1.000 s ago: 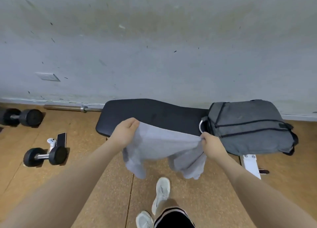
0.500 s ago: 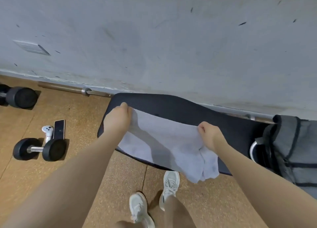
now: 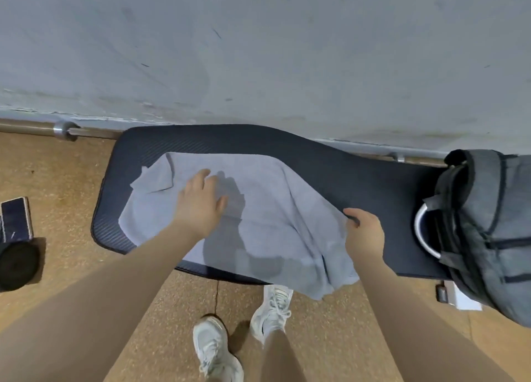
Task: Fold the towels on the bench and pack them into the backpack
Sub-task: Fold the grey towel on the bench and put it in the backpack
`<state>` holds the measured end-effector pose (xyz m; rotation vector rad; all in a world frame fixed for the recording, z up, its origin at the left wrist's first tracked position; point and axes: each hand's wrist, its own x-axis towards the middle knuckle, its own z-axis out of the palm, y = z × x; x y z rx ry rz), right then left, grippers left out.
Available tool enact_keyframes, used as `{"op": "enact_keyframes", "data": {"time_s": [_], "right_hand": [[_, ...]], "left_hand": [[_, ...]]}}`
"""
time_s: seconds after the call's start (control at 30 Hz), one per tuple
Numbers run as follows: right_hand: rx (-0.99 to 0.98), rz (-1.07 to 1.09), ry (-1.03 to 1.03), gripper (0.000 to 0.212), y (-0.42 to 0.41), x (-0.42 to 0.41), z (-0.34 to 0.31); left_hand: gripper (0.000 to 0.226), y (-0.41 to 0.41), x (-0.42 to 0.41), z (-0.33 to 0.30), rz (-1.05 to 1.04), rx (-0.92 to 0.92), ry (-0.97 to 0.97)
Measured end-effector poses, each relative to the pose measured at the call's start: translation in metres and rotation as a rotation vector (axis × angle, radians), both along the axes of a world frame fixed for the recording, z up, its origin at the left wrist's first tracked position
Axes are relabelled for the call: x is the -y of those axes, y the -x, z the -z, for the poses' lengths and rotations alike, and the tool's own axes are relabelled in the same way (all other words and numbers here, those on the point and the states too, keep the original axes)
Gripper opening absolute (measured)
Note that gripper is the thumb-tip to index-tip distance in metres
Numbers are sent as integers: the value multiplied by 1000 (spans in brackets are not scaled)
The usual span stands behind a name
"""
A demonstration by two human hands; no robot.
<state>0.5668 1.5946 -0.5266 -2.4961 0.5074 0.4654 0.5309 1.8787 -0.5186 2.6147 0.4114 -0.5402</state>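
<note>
Towel [image 3: 267, 209] lies under left hand [image 3: 199, 206], right hand [image 3: 365, 232] pinching its edge.

Both forearms bare, no sleeves in view. Left hand [image 3: 201, 203] and right hand [image 3: 365, 232]: no gloves, rings, watch or bands visible. Lower legs bare. White lace-up sneakers [image 3: 217, 350], mesh-look uppers, white laces, on both feet; second sneaker [image 3: 273, 307] partly under towel edge. Socks not visible.
</note>
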Motion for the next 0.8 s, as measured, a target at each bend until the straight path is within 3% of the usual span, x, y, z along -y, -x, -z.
{"op": "enact_keyframes", "data": {"time_s": [0.23,0.43,0.6,0.8], "right_hand": [[-257,-173,210,44,-6,33,16],[-269,-484,363,18,-24,39,30],[-120,-396,233,15,-69,71,15],[-29,-311,341,24,-132,100,-4]], "left_hand": [[47,0,72,25,316,-76,115],[64,-16,108,40,292,-194,65],[104,-16,125,43,246,-247,12],[116,-26,140,43,165,-229,4]]}}
